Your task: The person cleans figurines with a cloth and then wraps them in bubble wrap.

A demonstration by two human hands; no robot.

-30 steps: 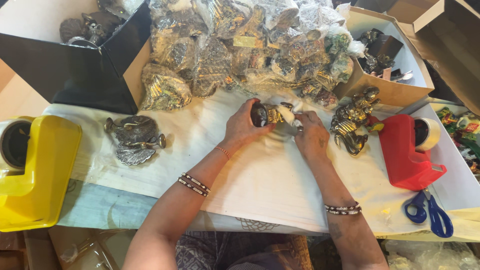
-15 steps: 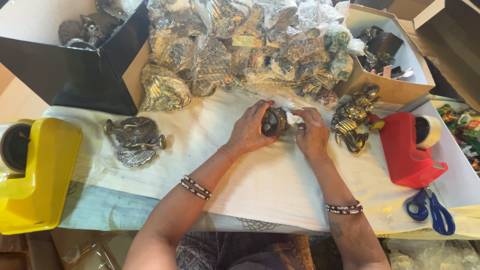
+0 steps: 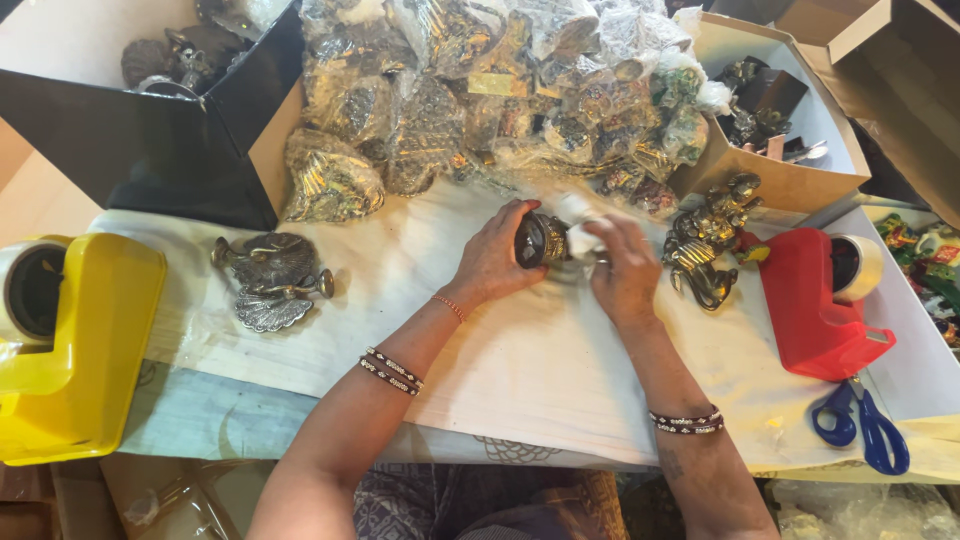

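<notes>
From the head camera, the left hand grips a small dark brass ornament at the middle of the white cloth, while the right hand presses a white wrapper against its side, fingers closed on it. Behind the ornament lies a heap of bagged pieces, apparently finished; to its right a brass figurine stands bare, and well to its left a brass dish too.

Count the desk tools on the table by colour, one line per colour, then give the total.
Yellow: 1, the yellow tape dispenser at the left edge.
Red: 1, the red tape dispenser on the right.
Blue: 1, the blue-handled scissors just below the red one.
Total: 3.
</notes>
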